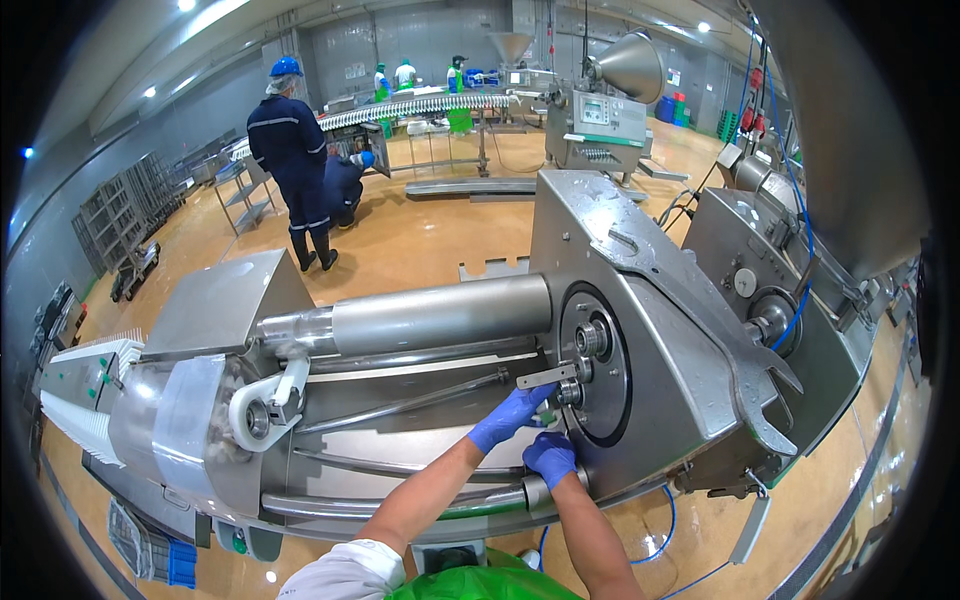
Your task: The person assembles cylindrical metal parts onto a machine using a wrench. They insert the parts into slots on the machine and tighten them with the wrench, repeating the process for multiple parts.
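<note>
Fitting on the round black faceplate [600,375] right of centre in the frame is what both gloved hands work at: a small stub [569,392] with a flat metal arm [546,377] sticking out to its left. The left hand [510,415], in a blue glove, reaches up with fingers curled toward that arm and stub; whether it pinches anything I cannot tell. The right hand [550,455] sits just below, closed into a loose fist against the faceplate's lower edge, its grip hidden. The 2 hands are close together but not touching. Done well, this step probably wants 1 hand steadying the flat arm while the other works squarely at the stub, wrists clear of the long steel tube [440,312] above. A person in dark overalls [293,160] stands well apart, upper left.
</note>
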Motion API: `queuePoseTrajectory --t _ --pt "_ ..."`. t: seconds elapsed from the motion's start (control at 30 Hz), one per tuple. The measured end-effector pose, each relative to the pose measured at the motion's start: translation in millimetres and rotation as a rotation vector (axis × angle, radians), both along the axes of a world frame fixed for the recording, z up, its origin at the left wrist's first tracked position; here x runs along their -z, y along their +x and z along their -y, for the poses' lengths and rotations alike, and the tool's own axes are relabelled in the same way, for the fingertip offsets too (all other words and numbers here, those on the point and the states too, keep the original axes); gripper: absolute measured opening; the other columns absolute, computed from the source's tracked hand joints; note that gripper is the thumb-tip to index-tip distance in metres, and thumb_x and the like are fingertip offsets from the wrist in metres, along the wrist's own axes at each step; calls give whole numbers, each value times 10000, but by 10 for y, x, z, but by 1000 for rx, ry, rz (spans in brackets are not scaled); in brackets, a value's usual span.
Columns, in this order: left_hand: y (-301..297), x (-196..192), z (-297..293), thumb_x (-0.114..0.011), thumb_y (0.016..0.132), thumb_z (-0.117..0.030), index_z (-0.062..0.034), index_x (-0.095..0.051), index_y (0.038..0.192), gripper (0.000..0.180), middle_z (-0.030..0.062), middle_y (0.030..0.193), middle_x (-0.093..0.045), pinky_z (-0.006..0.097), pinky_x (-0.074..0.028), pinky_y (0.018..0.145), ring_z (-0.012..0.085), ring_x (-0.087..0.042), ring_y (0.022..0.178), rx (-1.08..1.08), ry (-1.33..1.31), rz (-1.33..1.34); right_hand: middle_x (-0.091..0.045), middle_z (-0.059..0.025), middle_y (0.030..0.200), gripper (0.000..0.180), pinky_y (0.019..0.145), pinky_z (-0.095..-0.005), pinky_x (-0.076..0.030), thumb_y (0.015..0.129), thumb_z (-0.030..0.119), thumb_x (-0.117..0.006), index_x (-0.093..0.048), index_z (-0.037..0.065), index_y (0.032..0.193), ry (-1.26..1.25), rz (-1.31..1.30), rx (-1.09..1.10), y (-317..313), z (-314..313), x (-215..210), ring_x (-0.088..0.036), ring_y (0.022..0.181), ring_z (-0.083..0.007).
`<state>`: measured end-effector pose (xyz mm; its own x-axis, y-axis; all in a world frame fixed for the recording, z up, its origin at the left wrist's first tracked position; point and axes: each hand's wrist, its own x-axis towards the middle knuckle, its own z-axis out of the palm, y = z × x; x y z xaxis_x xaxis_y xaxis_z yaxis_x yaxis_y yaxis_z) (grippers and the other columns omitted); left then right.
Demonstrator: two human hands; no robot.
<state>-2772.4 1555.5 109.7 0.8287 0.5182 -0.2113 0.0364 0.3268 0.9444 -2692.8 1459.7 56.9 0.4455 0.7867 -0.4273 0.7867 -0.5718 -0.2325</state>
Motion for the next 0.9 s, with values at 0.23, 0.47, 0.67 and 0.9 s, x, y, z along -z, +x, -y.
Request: queuePoseTrajectory --t 0.23,0.47,0.67,0.9 --pt "335 281 362 -538 985 -405 -117 -612 1159 345 67 986 -650 270 -522 747 152 -606 811 -172 -574 155 -554 -185 1317 491 988 -409 -472 836 295 -526 -550 88 1280 72 -8 -92 16 18 126 -559 1186 -341" --pt "258 261 685 -595 931 -369 -3 -563 1129 417 125 955 -635 324 -486 782 209 -606 884 -149 295 -76 -593 -193 1233 432 946 -425 -489 836 316 -538 -591 86 1198 111 -3 -63 -46 98 110 -590 1116 -354" --pt "58 82 744 -654 898 -322 19 -552 1146 433 166 1007 -649 344 -491 853 199 -610 950 -29 560 -55 -627 -200 1160 391 909 -440 -504 836 333 -548 -627 84 1127 131 8 -64 -36 97 135 -617 1056 -365" --pt "-357 590 54 -631 921 -144 -11 -643 1043 181 46 935 -662 278 -525 779 109 -607 851 -184 551 185 -667 -208 1076 359 867 -457 -522 837 353 -560 -668 81 1045 301 22 -49 -10 47 177 -649 986 -378"
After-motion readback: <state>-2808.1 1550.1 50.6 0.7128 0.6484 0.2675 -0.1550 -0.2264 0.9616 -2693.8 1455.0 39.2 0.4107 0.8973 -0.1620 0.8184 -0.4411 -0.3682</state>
